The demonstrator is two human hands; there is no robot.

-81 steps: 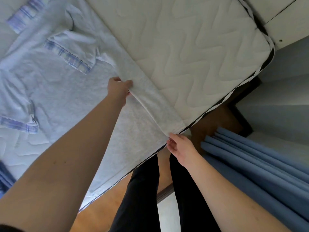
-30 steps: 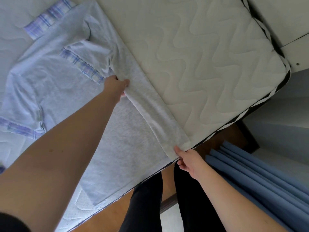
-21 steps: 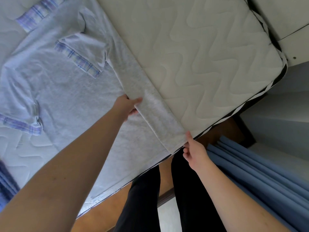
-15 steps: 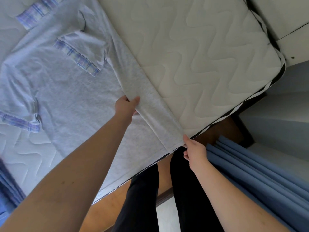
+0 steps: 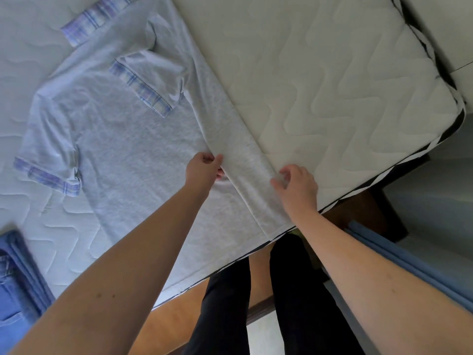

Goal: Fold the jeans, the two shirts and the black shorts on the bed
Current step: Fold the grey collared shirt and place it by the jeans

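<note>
Up close, the left hand (image 5: pixel 203 168) pinches a folded strip of a grey shirt (image 5: pixel 122 139) between thumb and curled fingers, at the inner edge of the fold. Just beside it, the right hand (image 5: pixel 297 187) rests on the outer edge of the same strip, fingers curled down onto the cloth; whether it grips or only presses, I cannot tell. Both bare forearms reach in from the bottom of the view.

Spread flat, the shirt lies across the near left part of the mattress (image 5: pixel 332 85), collar away from the person, its hem at the mattress edge. One long side is folded over the body, and the sleeve (image 5: pixel 143 83) on that side lies turned inward with its plaid cuff showing. The other sleeve (image 5: pixel 48 160) sticks out to the left. A second plaid band (image 5: pixel 94 19) shows near the collar.

At the lower left corner, folded jeans (image 5: pixel 18 285) sit on the mattress, well apart from the shirt.

The mattress is white and quilted in wavy lines, bare to the right of the shirt as far as its far right corner. The person stands at its near edge, legs in dark trousers (image 5: pixel 256 303) over a wooden floor (image 5: pixel 166 321). Blue curtain folds (image 5: pixel 409 265) hang to the right, close by the right arm.
</note>
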